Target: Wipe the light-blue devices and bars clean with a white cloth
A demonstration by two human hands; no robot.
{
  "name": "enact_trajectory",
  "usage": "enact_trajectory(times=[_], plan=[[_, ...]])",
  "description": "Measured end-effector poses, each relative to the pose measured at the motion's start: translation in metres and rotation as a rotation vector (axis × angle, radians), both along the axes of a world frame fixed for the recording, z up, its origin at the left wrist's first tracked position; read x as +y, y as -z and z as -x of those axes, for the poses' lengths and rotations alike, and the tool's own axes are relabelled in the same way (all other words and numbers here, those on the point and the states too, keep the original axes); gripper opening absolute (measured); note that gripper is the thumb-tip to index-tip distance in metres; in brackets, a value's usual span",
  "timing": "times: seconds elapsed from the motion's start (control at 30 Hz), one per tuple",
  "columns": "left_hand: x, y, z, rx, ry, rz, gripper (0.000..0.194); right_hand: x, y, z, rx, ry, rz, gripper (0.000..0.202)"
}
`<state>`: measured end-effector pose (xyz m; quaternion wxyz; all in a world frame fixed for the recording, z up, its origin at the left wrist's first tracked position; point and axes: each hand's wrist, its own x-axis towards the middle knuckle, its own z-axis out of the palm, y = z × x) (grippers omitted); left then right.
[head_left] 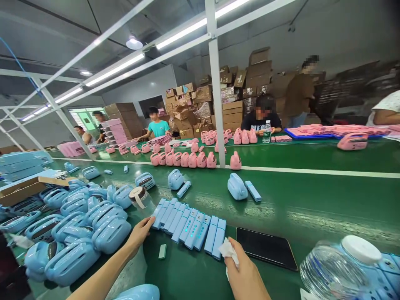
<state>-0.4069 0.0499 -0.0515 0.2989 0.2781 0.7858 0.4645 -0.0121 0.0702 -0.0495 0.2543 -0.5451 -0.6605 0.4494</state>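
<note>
the left hand (141,233) reaches forward with its fingers loosely open and holds nothing; its fingertips touch the near left end of a row of light blue power banks (190,227) lying side by side on the green conveyor belt (312,208). the row runs off to the right of those fingertips and ends just beyond the right hand. the right hand (242,271) is closed around a small white cloth (229,250), which bunches out above the thumb and sits just short of the rightmost power bank in the row.

between the two hands, nearer the left, a small pale green block (162,251) lies alone on the belt. just to the right of the right hand rests a flat black tablet (265,248), screen dark. further right and close to the camera stands a clear plastic water bottle (337,271) with a white cap.

left of the left hand a heap of light blue handled cases (93,227) crowds the belt edge, and just beyond the fingertips a clear jar (142,200) lies tilted. ahead of the row, well apart from both hands, two more blue cases stand on the belt, each with a blue bar beside it.

past the white line on the belt, pink cases (192,159) stand in rows. across from them a seated person in a black shirt (261,121) and a person in a teal shirt (158,127) work, with stacked cardboard boxes (200,106) behind.
</note>
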Motion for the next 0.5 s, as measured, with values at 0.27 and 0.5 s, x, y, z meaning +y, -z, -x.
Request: enact_trajectory(times=[0.27,0.5], plan=[[-0.004,0.006,0.006,-0.019,0.022,-0.026,0.034,0.008,-0.015,0.021,-0.111,-0.074,0.038,0.054],[0.002,0.007,0.006,-0.017,0.034,0.0,0.044,0.008,-0.014,0.013,-0.123,-0.076,0.061,0.046]])
